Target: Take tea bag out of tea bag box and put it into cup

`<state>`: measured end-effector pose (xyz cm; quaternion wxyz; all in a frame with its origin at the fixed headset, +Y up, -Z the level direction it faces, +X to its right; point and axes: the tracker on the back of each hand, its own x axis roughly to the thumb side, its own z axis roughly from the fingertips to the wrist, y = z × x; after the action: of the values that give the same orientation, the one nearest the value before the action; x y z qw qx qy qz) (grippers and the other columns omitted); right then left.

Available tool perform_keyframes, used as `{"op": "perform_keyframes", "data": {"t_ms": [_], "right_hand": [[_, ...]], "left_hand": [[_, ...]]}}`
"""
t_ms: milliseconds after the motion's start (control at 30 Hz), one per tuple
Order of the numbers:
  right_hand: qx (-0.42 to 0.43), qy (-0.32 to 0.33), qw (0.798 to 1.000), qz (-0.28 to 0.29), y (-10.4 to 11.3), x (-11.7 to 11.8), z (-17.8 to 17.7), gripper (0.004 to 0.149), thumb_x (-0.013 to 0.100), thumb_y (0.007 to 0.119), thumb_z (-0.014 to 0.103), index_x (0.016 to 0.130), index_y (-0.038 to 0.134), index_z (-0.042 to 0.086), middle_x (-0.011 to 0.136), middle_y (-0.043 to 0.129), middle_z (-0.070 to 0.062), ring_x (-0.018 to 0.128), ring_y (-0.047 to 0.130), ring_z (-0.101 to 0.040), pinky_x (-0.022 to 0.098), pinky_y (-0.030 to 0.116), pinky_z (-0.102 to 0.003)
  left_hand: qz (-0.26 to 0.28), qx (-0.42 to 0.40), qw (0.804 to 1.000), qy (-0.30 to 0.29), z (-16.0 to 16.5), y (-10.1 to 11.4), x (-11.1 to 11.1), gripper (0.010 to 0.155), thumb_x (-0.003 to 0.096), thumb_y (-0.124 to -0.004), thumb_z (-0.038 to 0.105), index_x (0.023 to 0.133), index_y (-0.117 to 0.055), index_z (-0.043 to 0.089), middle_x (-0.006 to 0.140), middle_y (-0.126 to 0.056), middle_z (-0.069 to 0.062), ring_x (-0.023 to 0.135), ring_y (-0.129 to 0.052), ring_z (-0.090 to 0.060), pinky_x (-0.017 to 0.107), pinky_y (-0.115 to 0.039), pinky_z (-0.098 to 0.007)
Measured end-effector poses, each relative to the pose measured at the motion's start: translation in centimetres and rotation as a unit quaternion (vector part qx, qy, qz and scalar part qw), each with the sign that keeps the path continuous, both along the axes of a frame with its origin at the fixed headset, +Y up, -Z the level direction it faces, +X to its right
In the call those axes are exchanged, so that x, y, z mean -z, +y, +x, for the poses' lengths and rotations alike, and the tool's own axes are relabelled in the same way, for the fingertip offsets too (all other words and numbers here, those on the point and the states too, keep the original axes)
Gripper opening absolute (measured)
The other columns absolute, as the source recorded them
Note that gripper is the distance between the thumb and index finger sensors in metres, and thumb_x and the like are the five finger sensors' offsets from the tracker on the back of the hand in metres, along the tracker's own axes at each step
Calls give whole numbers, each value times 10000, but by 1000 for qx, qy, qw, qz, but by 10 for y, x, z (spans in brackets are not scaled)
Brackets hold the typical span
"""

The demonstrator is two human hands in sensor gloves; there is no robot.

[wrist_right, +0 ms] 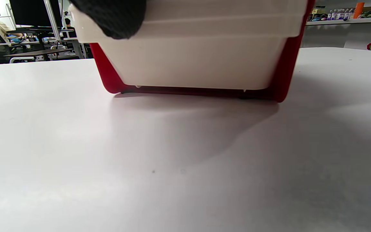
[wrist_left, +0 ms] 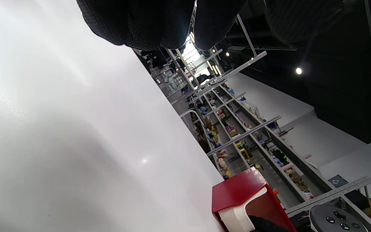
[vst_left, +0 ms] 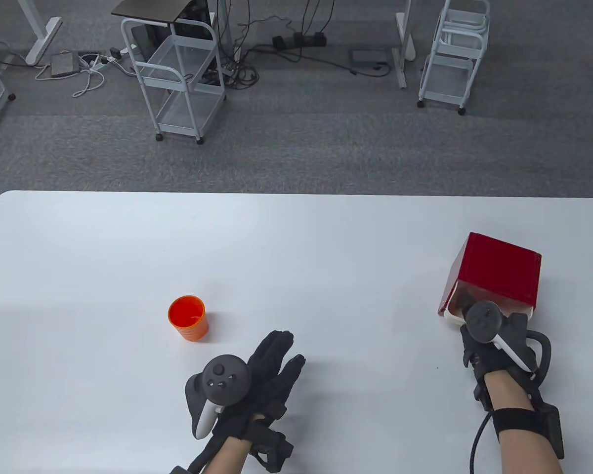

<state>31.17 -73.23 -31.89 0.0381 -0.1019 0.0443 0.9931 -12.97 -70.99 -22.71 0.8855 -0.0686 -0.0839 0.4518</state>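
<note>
Gloved left-hand fingers hang over the white worktop; the red tea bag box sits near its edge, storage shelves beyond

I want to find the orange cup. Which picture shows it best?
The table view: the orange cup stands whole and upright on the white table, beyond the left hand. Neither wrist view shows the cup; they show the red tea bag box and bare table.
</note>
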Motion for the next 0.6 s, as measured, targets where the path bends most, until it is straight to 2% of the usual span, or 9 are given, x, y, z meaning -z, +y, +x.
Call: {"op": "perform_keyframes", "data": {"t_ms": [600], "right_hand": [[3, 35, 999, -2, 1, -18, -2, 486, 492, 733, 365, 953, 688, 217, 975, 749, -148, 823, 790, -427, 672, 634, -547]], "left_hand": [[1, 1, 1000, -6, 2, -1, -1, 708, 519, -601, 634, 1121, -590, 263, 1228, -548, -117, 1069, -644, -373, 770, -619, -474]]}}
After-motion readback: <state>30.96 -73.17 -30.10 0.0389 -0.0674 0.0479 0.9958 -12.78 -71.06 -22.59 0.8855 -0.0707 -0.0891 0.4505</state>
